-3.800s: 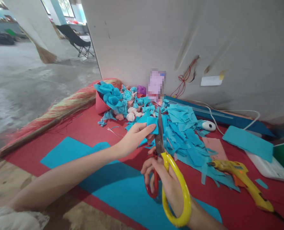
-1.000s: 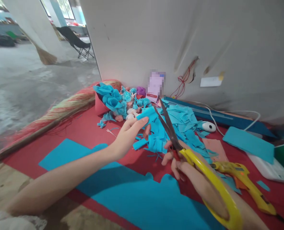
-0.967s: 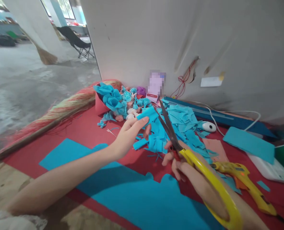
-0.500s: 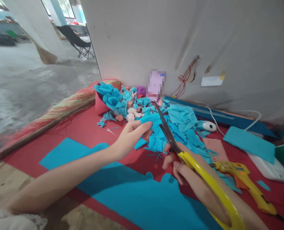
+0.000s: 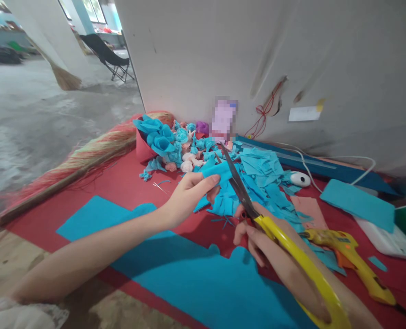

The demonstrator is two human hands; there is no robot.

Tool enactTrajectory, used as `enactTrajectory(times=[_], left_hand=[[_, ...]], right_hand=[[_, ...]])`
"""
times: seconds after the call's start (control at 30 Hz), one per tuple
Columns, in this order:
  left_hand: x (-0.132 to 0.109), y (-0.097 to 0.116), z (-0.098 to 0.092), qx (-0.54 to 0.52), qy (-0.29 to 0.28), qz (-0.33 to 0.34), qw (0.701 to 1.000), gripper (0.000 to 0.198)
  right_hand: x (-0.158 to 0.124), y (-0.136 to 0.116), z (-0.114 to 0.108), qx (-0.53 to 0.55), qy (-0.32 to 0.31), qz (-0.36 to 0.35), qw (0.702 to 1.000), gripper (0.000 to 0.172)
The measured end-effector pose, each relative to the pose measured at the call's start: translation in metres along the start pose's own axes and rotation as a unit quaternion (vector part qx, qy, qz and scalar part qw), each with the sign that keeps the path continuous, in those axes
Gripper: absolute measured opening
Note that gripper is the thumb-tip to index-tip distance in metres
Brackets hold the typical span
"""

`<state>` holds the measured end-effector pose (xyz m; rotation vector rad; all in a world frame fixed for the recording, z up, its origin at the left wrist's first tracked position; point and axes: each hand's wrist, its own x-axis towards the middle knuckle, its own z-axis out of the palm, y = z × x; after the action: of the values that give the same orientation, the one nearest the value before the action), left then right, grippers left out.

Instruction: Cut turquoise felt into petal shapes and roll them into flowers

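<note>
Between the thumb and fingers of my left hand (image 5: 198,192) is a small piece of blue crepe paper (image 5: 220,170). My right hand (image 5: 254,233) grips yellow-handled scissors (image 5: 246,196), whose blades are parted and point up and away, around the paper's right part. Whether the blades touch the paper I cannot tell. Behind and below both hands lies a heap of cut blue paper strips (image 5: 261,167). Nearer to me, a large blue paper sheet (image 5: 189,278) with a scalloped edge spreads over the red surface (image 5: 100,183).
Paper flowers (image 5: 182,137) and a red cone with blue petals (image 5: 144,146) stand at the back. To the right are a yellow glue gun (image 5: 350,256), a folded blue pad (image 5: 359,203) and a white cable (image 5: 306,167). A broom (image 5: 69,173) borders the left; a wall (image 5: 196,55) rises behind.
Almost nothing differs. Both hands, the paper and the parted scissors keep nearly the same pose, with only a slight shift of the view.
</note>
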<state>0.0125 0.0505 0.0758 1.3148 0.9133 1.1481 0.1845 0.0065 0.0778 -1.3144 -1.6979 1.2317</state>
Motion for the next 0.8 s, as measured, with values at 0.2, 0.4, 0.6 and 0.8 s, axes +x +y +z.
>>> enactTrajectory(times=[0.2,0.4,0.6,0.8], left_hand=[[0.0,0.001,0.0,0.007,0.002,-0.005,1.0,0.038],[0.001,0.002,-0.001,0.007,-0.007,-0.002,1.0,0.036],[0.002,0.002,-0.002,0.004,-0.015,-0.003,1.0,0.037],[0.003,0.002,-0.001,-0.005,-0.019,-0.024,1.0,0.037]], right_hand=[[-0.003,-0.016,0.001,-0.05,-0.02,0.027,0.998,0.021],[-0.005,-0.024,0.003,-0.06,-0.002,0.055,0.997,0.023],[-0.005,-0.027,0.007,-0.047,0.02,0.071,0.996,0.026],[-0.004,-0.022,0.008,-0.022,0.036,0.064,0.997,0.033]])
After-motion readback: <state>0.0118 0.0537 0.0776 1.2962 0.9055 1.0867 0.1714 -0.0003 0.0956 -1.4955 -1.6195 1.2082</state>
